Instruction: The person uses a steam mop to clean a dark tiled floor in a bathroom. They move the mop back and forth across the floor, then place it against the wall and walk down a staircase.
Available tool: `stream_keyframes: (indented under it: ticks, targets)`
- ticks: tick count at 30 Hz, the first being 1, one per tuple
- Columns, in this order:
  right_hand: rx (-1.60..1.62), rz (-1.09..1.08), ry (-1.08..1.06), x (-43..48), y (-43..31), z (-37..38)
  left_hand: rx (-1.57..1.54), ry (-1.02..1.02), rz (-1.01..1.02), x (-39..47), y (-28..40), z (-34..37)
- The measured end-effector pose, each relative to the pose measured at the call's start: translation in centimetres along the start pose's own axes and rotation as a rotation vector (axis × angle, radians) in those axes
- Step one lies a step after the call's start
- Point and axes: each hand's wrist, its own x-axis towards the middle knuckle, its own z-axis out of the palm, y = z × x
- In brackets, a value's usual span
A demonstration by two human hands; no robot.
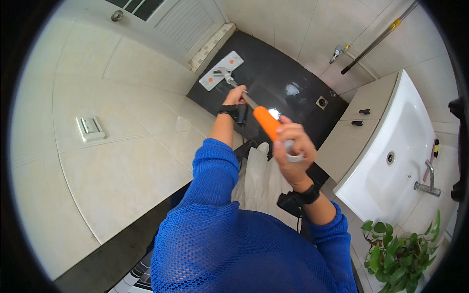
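Observation:
A flat mop with a white rectangular head (221,70) rests on the dark floor beside the tiled doorsill. From its grey joint a metal pole runs up towards me and ends in an orange handle (268,122) with a whitish end loop. My left hand (235,96) is closed around the pole, partway between the head and the orange handle. My right hand (296,146) grips the top end of the handle, its fingers around the loop; it is slightly blurred. Each wrist wears a black strap with a black device.
On the right stand a white washbasin (381,161) with a faucet (427,186), a cabinet (370,99) and a potted plant (399,256). A floor drain (321,102) lies near the far wall, below a wall tap (337,53). A louvred door (187,23) is at the top left.

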Motion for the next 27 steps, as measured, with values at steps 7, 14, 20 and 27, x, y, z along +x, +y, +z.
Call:
stream_keyframes:
  ticks: [7, 14, 20, 27]
  targets:
    - [0.026, 0.229, 0.023, -3.4, 4.7, 3.8, 0.538, 0.226, -0.037, 2.5, -1.7, -9.0]
    - [0.019, 0.166, -0.015, -8.1, 2.3, 2.7, 0.56, 0.066, -0.068, 0.8, -6.7, -8.5]
    - [0.038, 0.179, 0.135, -6.6, -2.5, -4.6, 0.944, -0.157, 0.153, -1.9, -9.2, 0.1]
    - [0.068, 0.091, 0.365, -2.8, -14.0, -11.9, 0.696, -0.561, -0.263, -10.6, -11.9, 12.4]
